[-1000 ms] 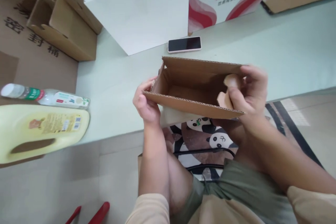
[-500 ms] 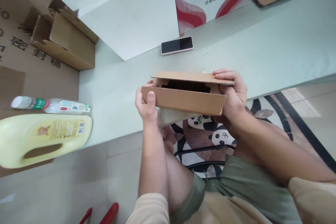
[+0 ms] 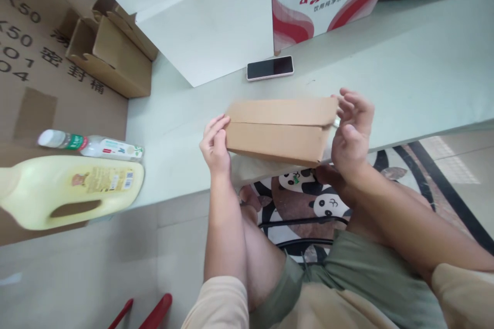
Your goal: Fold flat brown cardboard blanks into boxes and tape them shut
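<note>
Pale table (image 3: pixel 417 61); box (image 3: pixel 276 139), long axis L–R, pinched at L end by L hand (image 3: pixel 216 144). R hand (image 3: pixel 353 131) half-curled by R end, no grip seen, contact unclear.

From the small carton (image 3: pixel 276 136), a hand could pass over the counter (image 3: pixel 417 61) toward two o'clock; phone (image 3: pixel 270 68) at twelve, white panel (image 3: pixel 216 36) at eleven, bottle (image 3: pixel 111 147) at nine obstruct.

- Looks like smooth, matt brown cardboard on the hand-held carton (image 3: pixel 276 137).
- Shows dark, smooth and glossy on the smartphone (image 3: pixel 270 68) screen.
- Appears as clear, shiny plastic on the drink bottle (image 3: pixel 94 146).
- Looks like opaque, smooth, satin plastic on the yellow jug (image 3: pixel 57 181).
- Creases as matt cloth on the olive shorts (image 3: pixel 370 272).
- Gleams smooth on the floor tiles (image 3: pixel 181 252).
</note>
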`<state>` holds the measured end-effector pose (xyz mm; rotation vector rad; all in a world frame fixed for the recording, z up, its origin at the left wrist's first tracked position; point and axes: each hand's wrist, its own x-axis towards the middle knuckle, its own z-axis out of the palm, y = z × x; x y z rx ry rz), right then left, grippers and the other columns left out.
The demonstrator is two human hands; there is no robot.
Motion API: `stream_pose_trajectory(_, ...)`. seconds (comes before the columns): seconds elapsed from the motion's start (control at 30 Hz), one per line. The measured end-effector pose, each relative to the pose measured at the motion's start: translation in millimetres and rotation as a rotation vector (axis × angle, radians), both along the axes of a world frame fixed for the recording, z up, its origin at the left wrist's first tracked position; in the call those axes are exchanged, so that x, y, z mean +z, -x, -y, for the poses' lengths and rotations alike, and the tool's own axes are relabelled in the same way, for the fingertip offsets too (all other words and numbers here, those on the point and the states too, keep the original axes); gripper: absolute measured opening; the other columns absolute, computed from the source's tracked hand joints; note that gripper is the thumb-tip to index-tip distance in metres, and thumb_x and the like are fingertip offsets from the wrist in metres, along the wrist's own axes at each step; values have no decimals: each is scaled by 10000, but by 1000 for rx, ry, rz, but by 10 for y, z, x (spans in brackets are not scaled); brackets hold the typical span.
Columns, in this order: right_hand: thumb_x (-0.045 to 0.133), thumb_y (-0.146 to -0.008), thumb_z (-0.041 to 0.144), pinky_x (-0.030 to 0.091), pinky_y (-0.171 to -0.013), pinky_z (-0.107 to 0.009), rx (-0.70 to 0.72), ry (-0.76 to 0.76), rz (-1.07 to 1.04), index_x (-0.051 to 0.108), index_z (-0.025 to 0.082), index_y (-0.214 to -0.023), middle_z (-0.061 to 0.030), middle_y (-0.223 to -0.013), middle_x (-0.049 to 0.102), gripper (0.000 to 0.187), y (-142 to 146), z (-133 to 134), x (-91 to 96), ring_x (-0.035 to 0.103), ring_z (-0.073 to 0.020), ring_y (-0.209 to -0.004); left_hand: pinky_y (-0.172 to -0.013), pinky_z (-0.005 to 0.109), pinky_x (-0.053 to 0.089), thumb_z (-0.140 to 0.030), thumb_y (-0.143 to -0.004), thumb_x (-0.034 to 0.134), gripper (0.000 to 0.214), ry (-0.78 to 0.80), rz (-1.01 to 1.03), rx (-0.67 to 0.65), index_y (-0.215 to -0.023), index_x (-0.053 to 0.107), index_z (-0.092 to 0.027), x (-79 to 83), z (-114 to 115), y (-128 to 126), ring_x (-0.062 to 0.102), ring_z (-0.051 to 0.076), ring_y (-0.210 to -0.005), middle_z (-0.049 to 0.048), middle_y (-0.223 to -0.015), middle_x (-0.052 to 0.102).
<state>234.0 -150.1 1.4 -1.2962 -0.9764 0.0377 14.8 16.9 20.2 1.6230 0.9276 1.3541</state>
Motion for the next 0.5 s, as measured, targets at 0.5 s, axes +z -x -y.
stream_pose_trajectory(0.5, 140, -1002, 639, 145, -1340, -483, 167, 198, -16, -6, 410, -1637, 105, -1733, 57, 691, 317, -137, -139, 49, -205, -1618, -930, 316, 519, -514, -835, 615, 363, 465, 171, 16, -1004, 739, -218, -94, -17, 36, 669, 214, -1104, 58, -1130, 748)
